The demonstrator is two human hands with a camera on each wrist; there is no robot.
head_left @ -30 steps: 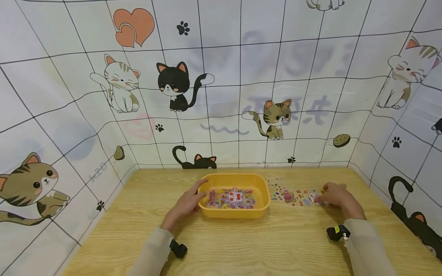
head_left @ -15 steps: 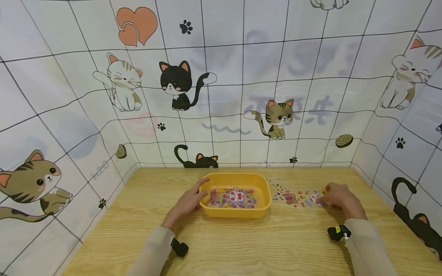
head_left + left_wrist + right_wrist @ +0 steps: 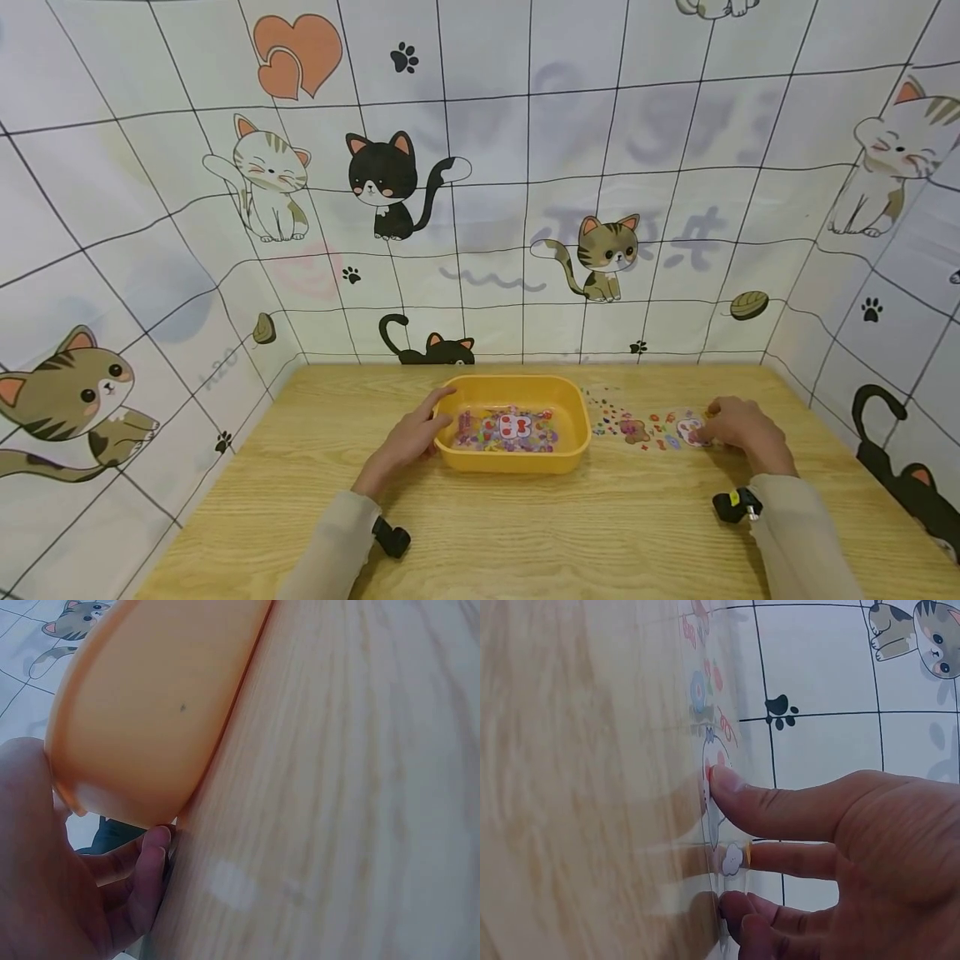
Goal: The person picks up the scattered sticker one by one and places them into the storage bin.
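A yellow plastic tray stands on the wooden table, with a colourful sticker sheet bearing a white rabbit lying inside it. At the tray's left end my left hand grips the wall, thumb over the rim; in the left wrist view its other fingers curl by the tray's lower outside edge. Right of the tray lies a clear sticker sheet with a bear, a rabbit and small motifs. My right hand pinches its right end. In the right wrist view the thumb presses over the rabbit, other fingers at the sheet's edge.
Behind the table hangs a white wall sheet printed with grid lines, cats and paw prints; it also covers both sides. A small black camera is strapped at each wrist.
The clear sticker sheet has shifted slightly right under my right hand. My left hand keeps its hold on the tray. The whole head view has turned a little.
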